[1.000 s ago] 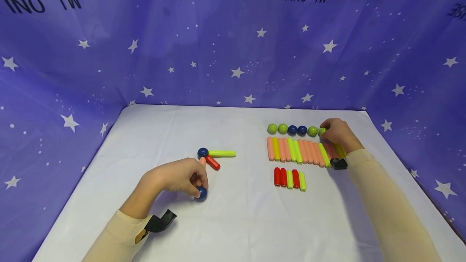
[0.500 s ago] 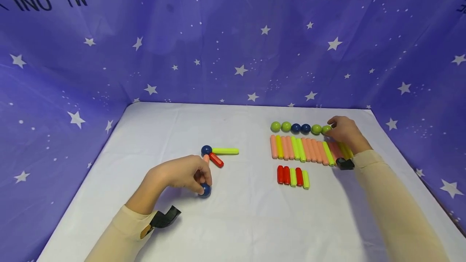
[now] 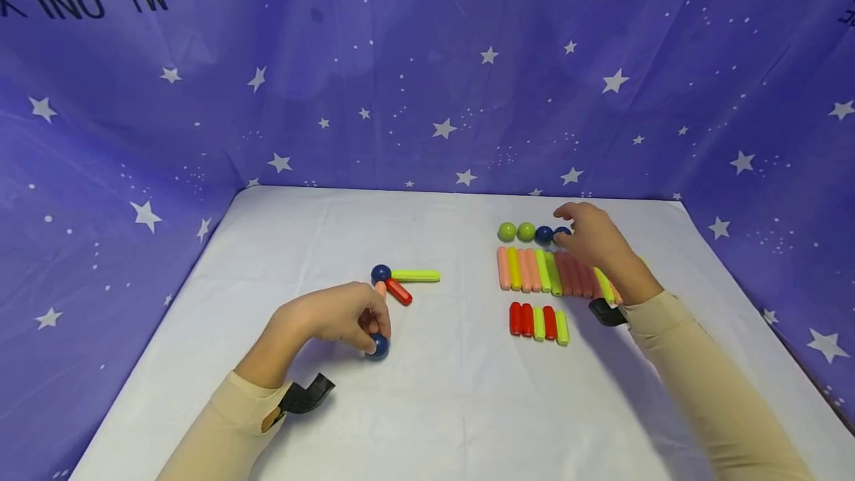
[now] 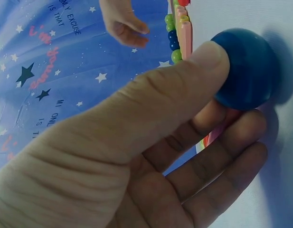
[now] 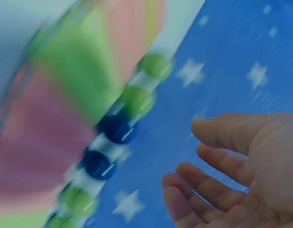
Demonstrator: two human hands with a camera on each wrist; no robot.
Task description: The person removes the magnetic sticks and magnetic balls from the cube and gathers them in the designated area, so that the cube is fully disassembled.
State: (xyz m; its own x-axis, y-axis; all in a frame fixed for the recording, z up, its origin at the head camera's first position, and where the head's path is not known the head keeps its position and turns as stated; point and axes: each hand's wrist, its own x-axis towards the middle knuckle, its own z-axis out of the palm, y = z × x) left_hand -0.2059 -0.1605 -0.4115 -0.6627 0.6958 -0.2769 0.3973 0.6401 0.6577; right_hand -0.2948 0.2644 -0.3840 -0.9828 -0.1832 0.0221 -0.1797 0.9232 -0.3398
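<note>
My left hand point(image 3: 337, 318) pinches a dark blue ball point(image 4: 248, 69) between thumb and fingers, low over the white table. Just behind it, a pink stick point(image 3: 381, 289), a short red stick point(image 3: 399, 292) and a yellow-green stick point(image 3: 415, 275) fan out from another blue ball point(image 3: 381, 273). At the back right, my right hand point(image 3: 594, 240) reaches over a row of green and blue balls, thumb and fingers apart, with nothing held. It covers the right part of that row in the head view; the right wrist view shows several green balls point(image 5: 156, 65) and two blue balls point(image 5: 117, 128), blurred.
Long pink, yellow and green sticks point(image 3: 528, 270) lie side by side in front of the balls, partly under my right arm. Nearer is a short row of red and yellow-green sticks point(image 3: 538, 322). A purple star-patterned cloth point(image 3: 374, 80) hangs behind the white table point(image 3: 427, 407).
My right hand has moved left along the ball row, from its right-end green ball toward the blue balls, its fingers spread. My left hand keeps its pinch on the blue ball. The head view shifted slightly.
</note>
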